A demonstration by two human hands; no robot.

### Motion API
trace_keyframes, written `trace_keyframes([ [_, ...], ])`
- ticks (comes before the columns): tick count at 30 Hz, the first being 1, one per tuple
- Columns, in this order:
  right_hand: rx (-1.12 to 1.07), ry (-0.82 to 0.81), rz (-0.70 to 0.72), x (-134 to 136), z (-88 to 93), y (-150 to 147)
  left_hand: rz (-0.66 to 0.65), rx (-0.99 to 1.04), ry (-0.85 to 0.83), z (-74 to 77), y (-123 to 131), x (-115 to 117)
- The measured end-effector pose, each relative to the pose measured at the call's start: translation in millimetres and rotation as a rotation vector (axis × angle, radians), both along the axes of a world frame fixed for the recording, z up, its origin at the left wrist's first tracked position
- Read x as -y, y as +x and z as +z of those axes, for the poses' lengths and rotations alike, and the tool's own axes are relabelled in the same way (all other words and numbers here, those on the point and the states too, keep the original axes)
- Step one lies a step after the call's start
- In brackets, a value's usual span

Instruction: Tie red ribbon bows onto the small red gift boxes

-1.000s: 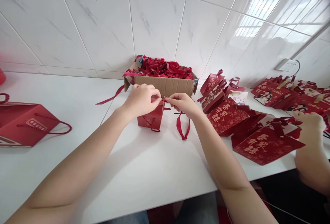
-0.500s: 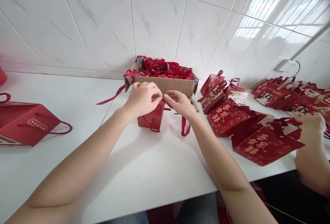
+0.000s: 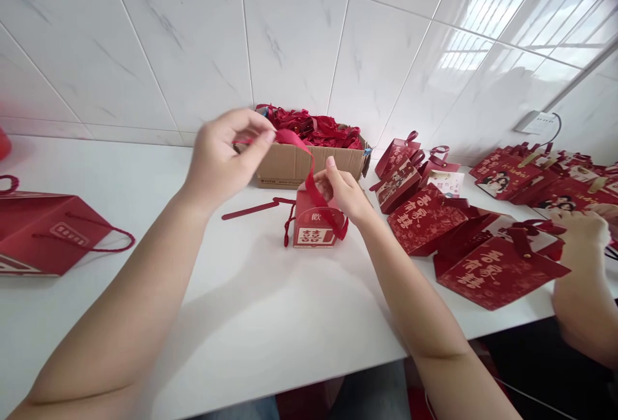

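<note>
A small red gift box (image 3: 302,219) with a white panel and printed characters stands upright on the white table. My left hand (image 3: 226,156) is raised to the left of it, thumb and fingertips pinching one end of a red ribbon (image 3: 313,183). From there the ribbon slopes down across the box's front and loops near its right side. At the box's upper right, my right hand (image 3: 344,193) has its fingers curled against the box; the ribbon partly hides the fingertips. A dark red cord hangs at the box's left side, and a dark red strip (image 3: 251,209) lies beside it.
Behind stands a cardboard box (image 3: 290,165) full of red ribbons. A larger red gift box (image 3: 72,230) lies at left. Several red gift boxes (image 3: 427,220) crowd the right, where another person's hand (image 3: 582,233) rests among them. A tiled wall (image 3: 290,40) closes off the back.
The small gift box has turned so its white panel faces me and has shifted right. My left hand has moved up and left, drawing the ribbon out; my right hand has moved slightly right.
</note>
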State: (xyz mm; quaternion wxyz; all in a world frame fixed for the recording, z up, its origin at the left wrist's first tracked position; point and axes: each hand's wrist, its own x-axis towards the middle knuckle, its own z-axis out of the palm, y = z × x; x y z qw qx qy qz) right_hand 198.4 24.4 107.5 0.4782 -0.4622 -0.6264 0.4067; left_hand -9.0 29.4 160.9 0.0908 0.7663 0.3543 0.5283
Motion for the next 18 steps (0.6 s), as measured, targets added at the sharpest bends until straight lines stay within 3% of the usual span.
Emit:
trace_keyframes([
  [5,-0.191,0.025,0.122,6.4,6.0,-0.3,-0.134,-0.259,0.098,-16.3,16.1,-2.5],
  [10,0.000,0.038,0.147,15.7,16.6,9.1,-0.120,-0.312,0.092,-31.4,24.9,-9.8],
  [15,0.212,0.010,0.047,19.6,23.3,18.7,-0.055,-0.293,0.057,-47.5,34.8,-14.2],
  [18,0.233,0.011,-0.075,21.2,28.1,22.6,-0.109,-0.248,-0.156,-59.3,36.8,-20.0],
])
